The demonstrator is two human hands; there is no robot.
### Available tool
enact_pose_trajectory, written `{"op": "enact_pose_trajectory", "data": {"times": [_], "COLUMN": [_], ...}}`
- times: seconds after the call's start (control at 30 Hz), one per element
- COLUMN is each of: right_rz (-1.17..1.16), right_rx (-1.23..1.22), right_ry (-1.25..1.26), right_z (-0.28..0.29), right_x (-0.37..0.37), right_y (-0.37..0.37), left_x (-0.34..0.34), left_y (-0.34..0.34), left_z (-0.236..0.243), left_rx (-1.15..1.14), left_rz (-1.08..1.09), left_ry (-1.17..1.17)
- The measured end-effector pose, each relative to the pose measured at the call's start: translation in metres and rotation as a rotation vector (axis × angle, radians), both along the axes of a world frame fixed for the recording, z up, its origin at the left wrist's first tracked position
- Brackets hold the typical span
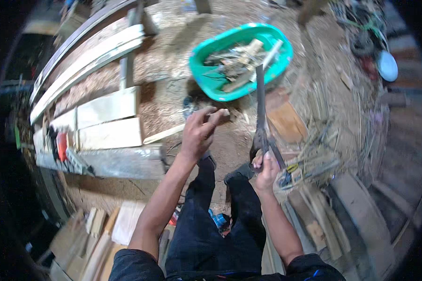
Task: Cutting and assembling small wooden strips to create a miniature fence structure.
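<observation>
The right hand (266, 167) is closed around the handle of a long dark blade (260, 105), which points to 12 o'clock toward the green tub (206, 54). The left hand (199, 131) pinches a small wood piece (225, 112) at its fingertips above the sawdust floor (169, 61).

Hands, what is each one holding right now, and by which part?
Right hand grips a long dark tool at its lower handle end. Left hand pinches a small wood piece by its end.

woodworking workshop | sawdust floor (173, 56) | planks (109, 107) | offcuts tub (211, 84)
</observation>
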State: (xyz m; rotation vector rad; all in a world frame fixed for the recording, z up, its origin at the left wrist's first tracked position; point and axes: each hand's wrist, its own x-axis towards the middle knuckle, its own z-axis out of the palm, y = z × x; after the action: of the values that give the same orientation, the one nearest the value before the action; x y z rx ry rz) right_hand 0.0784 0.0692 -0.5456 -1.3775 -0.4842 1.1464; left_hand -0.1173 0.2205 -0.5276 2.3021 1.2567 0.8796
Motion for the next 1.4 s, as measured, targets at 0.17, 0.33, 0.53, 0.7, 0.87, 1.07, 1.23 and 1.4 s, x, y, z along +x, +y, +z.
{"op": "enact_pose_trajectory", "data": {"times": [0.17, 0.33, 0.53, 0.7, 0.87, 1.07, 1.23, 1.4], "right_rz": [0.407, 0.745, 0.767, 0.772, 0.770, 0.741, 0.790, 0.747], "right_rx": [-0.060, 0.035, 0.029, -0.057, -0.082, -0.080, -0.089, -0.080], "right_ry": [-0.156, -0.261, -0.332, -0.453, -0.494, -0.460, -0.519, -0.469], "right_z": [0.042, 0.019, -0.015, -0.027, -0.042, -0.042, -0.044, -0.049], "right_x": [-0.113, -0.187, -0.273, -0.288, -0.293, -0.295, -0.291, -0.285], "right_y": [0.072, 0.132, 0.175, 0.182, 0.172, 0.163, 0.154, 0.141], "left_x": [-0.153, -0.243, -0.297, -0.292, -0.294, -0.295, -0.293, -0.294], "left_y": [0.014, 0.029, 0.059, 0.058, 0.062, 0.058, 0.061, 0.058], "left_z": [0.007, -0.015, -0.075, -0.097, -0.102, -0.100, -0.096, -0.103], "left_rx": [0.045, 0.053, -0.003, 0.065, 0.051, 0.092, 0.030, 0.035], "left_rz": [0.391, 0.637, 0.672, 0.729, 0.686, 0.601, 0.626, 0.618], "left_ry": [-0.016, 0.113, 0.182, 0.273, 0.220, 0.176, 0.168, 0.187]}}
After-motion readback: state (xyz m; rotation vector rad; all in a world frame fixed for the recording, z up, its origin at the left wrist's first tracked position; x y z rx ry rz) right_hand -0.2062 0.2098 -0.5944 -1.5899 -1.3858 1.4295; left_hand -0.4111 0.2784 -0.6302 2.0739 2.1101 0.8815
